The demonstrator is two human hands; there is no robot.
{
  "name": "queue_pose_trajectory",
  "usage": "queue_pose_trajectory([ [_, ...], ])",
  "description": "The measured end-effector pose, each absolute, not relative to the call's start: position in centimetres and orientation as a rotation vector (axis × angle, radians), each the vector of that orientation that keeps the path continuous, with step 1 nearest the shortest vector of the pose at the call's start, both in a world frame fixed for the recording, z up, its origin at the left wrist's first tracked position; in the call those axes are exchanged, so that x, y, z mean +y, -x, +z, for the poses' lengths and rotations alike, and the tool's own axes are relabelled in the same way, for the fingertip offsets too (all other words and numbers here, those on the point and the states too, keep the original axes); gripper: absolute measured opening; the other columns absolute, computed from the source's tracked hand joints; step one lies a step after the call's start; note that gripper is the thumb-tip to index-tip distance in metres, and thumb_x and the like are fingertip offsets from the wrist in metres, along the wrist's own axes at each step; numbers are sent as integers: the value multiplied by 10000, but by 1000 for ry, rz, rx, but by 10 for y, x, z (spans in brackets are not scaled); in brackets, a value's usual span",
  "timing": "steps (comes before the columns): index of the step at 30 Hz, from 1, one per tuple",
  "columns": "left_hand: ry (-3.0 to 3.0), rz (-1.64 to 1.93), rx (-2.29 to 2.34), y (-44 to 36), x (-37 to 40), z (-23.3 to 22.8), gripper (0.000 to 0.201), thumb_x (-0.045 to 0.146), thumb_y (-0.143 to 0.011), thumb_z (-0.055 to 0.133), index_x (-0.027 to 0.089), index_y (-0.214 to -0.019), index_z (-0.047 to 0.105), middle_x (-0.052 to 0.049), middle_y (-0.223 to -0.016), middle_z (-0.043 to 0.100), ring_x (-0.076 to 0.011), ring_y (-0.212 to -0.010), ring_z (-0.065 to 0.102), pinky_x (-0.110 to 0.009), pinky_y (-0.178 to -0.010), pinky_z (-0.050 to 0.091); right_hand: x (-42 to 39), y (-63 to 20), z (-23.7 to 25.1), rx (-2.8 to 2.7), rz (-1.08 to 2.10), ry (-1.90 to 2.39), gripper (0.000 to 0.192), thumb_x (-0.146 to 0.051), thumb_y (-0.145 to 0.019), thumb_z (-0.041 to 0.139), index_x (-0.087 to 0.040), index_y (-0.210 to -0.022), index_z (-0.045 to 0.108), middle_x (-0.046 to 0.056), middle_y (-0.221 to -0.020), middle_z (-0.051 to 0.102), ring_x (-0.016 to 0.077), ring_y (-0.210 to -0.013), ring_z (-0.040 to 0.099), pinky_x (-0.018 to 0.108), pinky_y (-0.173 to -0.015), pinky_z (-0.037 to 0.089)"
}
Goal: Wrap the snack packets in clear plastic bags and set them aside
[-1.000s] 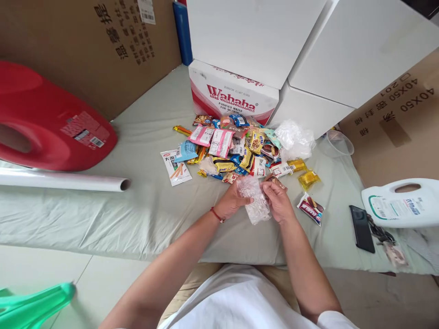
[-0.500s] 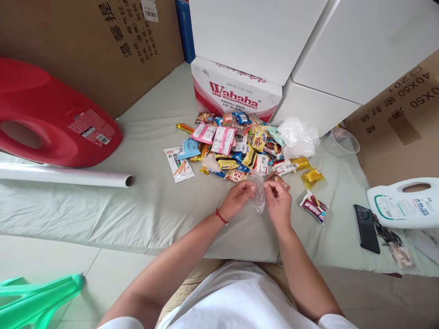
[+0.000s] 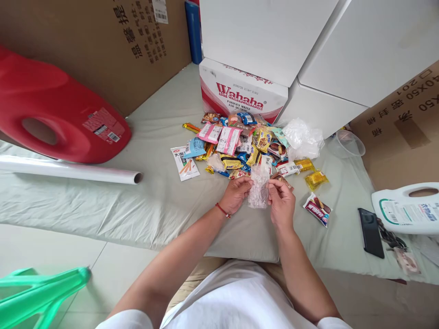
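Observation:
A small clear plastic bag [image 3: 258,187] is stretched upright between my two hands, crinkled and see-through. My left hand [image 3: 236,194], with a red cord at the wrist, pinches its left edge. On the opposite edge, the fingertips of my right hand [image 3: 281,198] are closed. Just beyond the bag lies a heap of wrapped snacks, among them pink-and-white packets [image 3: 229,140] and a yellow cookie packet [image 3: 264,139]. A brown wrapper lies partly hidden behind my right fingers. More crumpled clear bags [image 3: 302,139] rest at the heap's right side.
A Wahaha carton [image 3: 243,89] stands behind the heap. Left are a red jug [image 3: 68,109] and a white roll [image 3: 72,170]. To the right lie a maroon snack packet [image 3: 317,209], a phone [image 3: 371,233], keys and a white detergent bottle [image 3: 408,210]. A clear tub [image 3: 348,144] sits near a cardboard box.
The clear bag, bunched and narrow before, is now spread wider and flatter between my hands. My hands have moved slightly apart. The whole view has shifted a little.

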State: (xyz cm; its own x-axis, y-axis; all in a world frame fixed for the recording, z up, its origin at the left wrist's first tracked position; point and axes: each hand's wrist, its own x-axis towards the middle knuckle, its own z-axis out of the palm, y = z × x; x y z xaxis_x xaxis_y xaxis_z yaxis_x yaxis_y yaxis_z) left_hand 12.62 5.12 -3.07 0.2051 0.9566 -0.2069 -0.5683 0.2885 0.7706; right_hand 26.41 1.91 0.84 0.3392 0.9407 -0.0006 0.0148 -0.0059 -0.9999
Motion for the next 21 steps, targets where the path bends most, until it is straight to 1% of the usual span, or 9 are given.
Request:
queue_pose_trajectory([
  [2, -597, 1185, 773, -126, 53, -31, 448, 525, -625, 905, 170, -776, 678, 38, -673, 578, -93, -622, 492, -238, -622, 400, 12, -268, 8, -1074, 805, 1403, 296, -472, -874, 715, -207, -1005, 699, 9, -820, 640, 115, -590, 500, 242, -488, 433],
  [4, -589, 1215, 791, -126, 54, -32, 458, 523, -615, 908, 172, -744, 645, 48, -654, 549, -84, -597, 460, -229, -594, 376, 2, -270, 10, -1273, 627, 1404, 219, -423, -916, 678, -215, -983, 697, 31, -888, 642, 149, -705, 569, 278, -591, 501],
  [7, -596, 1267, 836, -127, 56, -36, 450, 510, -637, 899, 179, -709, 603, 64, -614, 500, -75, -562, 399, -223, -554, 322, -16, -269, 12, -1632, 361, 1375, 124, -363, -935, 673, -242, -952, 689, 49, -941, 642, 181, -792, 594, 342, -734, 531],
  [11, -621, 1315, 889, -130, 57, -40, 435, 494, -663, 886, 181, -697, 586, 70, -602, 481, -73, -559, 365, -223, -540, 275, -24, -262, 2, -1891, 265, 1398, 197, -386, -933, 681, -253, -1079, 683, 91, -1016, 651, 255, -970, 594, 416, -852, 522],
  [13, -629, 1313, 901, -130, 56, -39, 443, 493, -659, 888, 180, -691, 576, 71, -605, 479, -71, -559, 364, -221, -538, 277, -19, -260, -5, -1902, 276, 1439, 151, -345, -977, 603, -243, -1041, 694, 91, -987, 661, 260, -984, 583, 419, -866, 502],
  [15, -627, 1292, 899, -130, 55, -36, 462, 516, -656, 884, 182, -702, 569, 71, -617, 482, -73, -567, 389, -217, -546, 311, -12, -261, -11, -1846, 349, 1469, 170, -308, -995, 548, -241, -951, 699, 68, -911, 661, 238, -902, 579, 389, -826, 485],
  [18, -609, 1229, 861, -127, 52, -30, 495, 569, -647, 876, 184, -790, 600, 41, -724, 576, -98, -647, 505, -231, -606, 423, -3, -264, -14, -1622, 598, 1509, 164, -351, -963, 592, -235, -905, 692, 25, -826, 632, 186, -729, 536, 320, -698, 444],
  [19, -605, 1196, 841, -127, 51, -29, 509, 565, -634, 887, 184, -839, 618, 24, -790, 616, -110, -692, 544, -243, -632, 453, -2, -266, -14, -1530, 696, 1516, 169, -373, -950, 610, -230, -905, 688, 14, -808, 623, 172, -691, 516, 303, -666, 425],
  [21, -636, 1111, 800, -127, 49, -29, 545, 491, -577, 942, 179, -917, 653, -6, -897, 665, -131, -777, 593, -257, -680, 482, 0, -268, -14, -1380, 865, 1510, 203, -417, -929, 636, -219, -909, 677, 1, -788, 617, 155, -666, 498, 284, -643, 402],
])
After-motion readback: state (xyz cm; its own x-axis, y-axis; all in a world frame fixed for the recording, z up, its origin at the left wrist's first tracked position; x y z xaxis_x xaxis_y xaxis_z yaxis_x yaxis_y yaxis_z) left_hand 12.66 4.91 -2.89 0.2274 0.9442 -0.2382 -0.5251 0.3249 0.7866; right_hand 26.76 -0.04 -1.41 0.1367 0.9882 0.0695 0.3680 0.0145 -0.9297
